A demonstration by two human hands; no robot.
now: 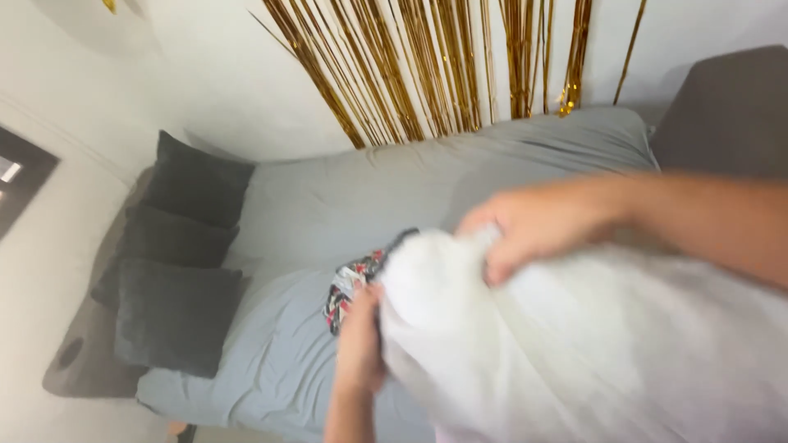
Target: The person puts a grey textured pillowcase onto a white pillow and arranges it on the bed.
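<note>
My right hand's fingers (492, 267) are curled tight into the top edge of the white fluffy blanket (574, 344), pinching a fold of it, while the fingers of my left hand (361, 340) are mostly hidden behind the fabric; they seem closed on its left edge, though I cannot tell how firmly. My right hand (538, 226) comes in from the right with its forearm stretched across the view.

The grey sheet (361, 197) is the biggest thing I see, spread over the bed and running from the wall down to the lower left. The white fluffy blanket comes next, held up in front of me over the bed and filling the lower right of the view. Behind the bed, a curtain of gold foil strips (435, 66) hangs down the white wall. Three dark grey cushions (176, 271) are stacked along the left end of the bed. Smallest, a patterned red, black and white cloth (349, 287) lies on the sheet, just beside my left hand and partly covered by the blanket.
</note>
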